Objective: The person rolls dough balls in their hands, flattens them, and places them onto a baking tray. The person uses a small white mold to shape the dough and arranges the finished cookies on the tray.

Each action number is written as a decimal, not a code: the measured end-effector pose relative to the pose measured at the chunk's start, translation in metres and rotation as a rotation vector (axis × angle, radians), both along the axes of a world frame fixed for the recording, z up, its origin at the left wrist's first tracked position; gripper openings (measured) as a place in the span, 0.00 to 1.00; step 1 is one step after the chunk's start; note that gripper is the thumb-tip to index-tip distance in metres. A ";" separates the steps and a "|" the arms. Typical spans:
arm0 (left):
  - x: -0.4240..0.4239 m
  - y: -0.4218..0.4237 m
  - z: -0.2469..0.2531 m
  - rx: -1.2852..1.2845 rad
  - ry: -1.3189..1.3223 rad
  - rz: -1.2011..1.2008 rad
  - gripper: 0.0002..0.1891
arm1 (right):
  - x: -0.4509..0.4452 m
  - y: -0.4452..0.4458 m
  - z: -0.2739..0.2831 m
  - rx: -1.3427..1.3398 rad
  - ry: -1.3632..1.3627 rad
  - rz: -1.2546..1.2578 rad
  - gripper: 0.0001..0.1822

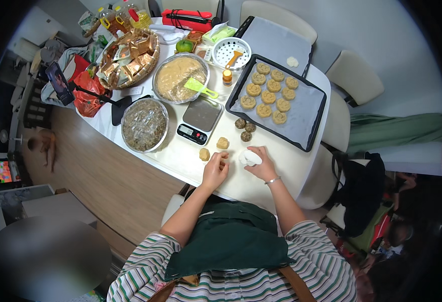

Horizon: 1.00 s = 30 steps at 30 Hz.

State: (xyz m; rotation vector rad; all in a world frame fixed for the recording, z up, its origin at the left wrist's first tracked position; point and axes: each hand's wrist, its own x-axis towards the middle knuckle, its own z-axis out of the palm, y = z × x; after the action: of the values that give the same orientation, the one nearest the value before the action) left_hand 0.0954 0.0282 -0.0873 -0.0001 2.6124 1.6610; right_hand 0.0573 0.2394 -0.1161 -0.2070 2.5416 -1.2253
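My right hand (263, 166) grips a round white mould (250, 157) at the table's near side. Left of it, my left hand (216, 170) hovers with curled fingers, the thumb and forefinger a little apart; nothing shows between them. Two lumps of pale dough, one (222, 142) just beyond my left hand and another (204, 154) to its left, lie on the table. Several dark speckled filling balls (245, 136) sit beyond the mould. A black baking tray (311, 130) lined with paper carries rows of stamped pastries (268, 97). The digital kitchen scale (202, 115) has a bare plate.
Film-covered bowls of dough (173, 73) and dark filling (144, 125) stand left and beyond. A green spatula (201, 88), a small orange-capped bottle (227, 77), a white colander (231, 53) and a phone stand (121, 109) are around them. Chairs (321, 181) flank the right edge.
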 end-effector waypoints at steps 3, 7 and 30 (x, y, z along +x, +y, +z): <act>0.002 0.003 -0.005 0.022 -0.030 0.006 0.18 | 0.000 0.001 0.002 0.035 0.039 0.034 0.42; 0.007 0.009 -0.014 0.043 -0.068 0.009 0.20 | 0.004 0.009 -0.021 -0.076 0.034 0.017 0.44; 0.026 0.032 -0.062 0.407 -0.382 -0.224 0.51 | 0.022 0.040 -0.033 -0.688 -0.425 -0.330 0.18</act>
State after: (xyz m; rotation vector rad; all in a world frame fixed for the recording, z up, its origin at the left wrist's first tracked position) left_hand 0.1209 0.0597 -0.1491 -0.0088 1.8996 1.8577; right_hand 0.0793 0.2797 -0.1493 0.3085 1.7629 -1.9884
